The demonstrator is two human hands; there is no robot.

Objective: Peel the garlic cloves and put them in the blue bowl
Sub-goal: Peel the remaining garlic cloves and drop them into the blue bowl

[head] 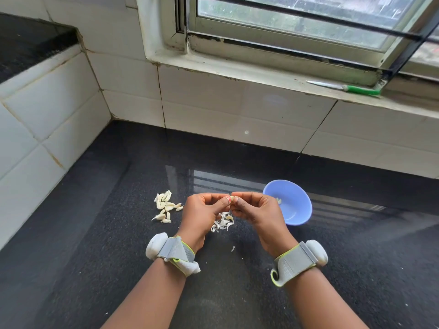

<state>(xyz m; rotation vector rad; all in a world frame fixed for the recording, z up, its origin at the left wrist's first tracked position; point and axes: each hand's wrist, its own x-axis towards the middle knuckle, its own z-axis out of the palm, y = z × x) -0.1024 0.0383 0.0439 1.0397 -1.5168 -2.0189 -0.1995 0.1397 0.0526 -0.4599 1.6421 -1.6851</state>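
Observation:
Above the black counter, my left hand (204,210) and my right hand (254,207) meet fingertip to fingertip and together pinch one small garlic clove (232,198). A heap of unpeeled garlic cloves (165,205) lies on the counter to the left of my left hand. Loose garlic peels (223,223) are scattered under and between my hands. The blue bowl (295,211) stands just right of my right hand, with a peeled clove (279,200) inside it, partly hidden by my fingers.
White tiled walls close the counter (118,233) at the back and the left. A green-handled knife (344,87) lies on the window sill at the upper right. Small peel scraps (233,249) dot the counter near my wrists.

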